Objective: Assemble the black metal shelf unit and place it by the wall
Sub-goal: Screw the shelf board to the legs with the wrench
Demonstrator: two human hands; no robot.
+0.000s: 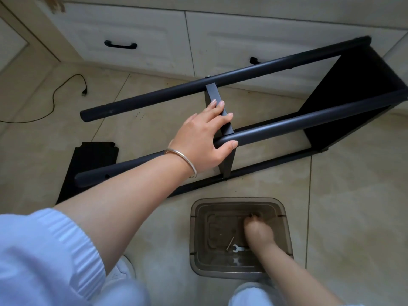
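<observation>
The black metal shelf frame [254,71] lies on its side on the tiled floor, two round posts running left to right with a fitted shelf panel [353,100] at the right end. My left hand [205,140] holds a middle shelf panel [213,93] standing between the posts, thumb round the nearer post [309,120]. My right hand [258,233] reaches down into a clear brown plastic bin [198,235], fingertips pinched at a small dark screw [251,215]. A small wrench [238,248] and a thin hex key [230,242] lie on the bin's bottom.
A loose black shelf panel [92,164] lies flat on the floor at the left. Cream cabinet drawers with black handles [120,44] line the far side. A black cable [66,89] trails across the tiles at the left. My knees and a white shoe [123,270] are at the bottom.
</observation>
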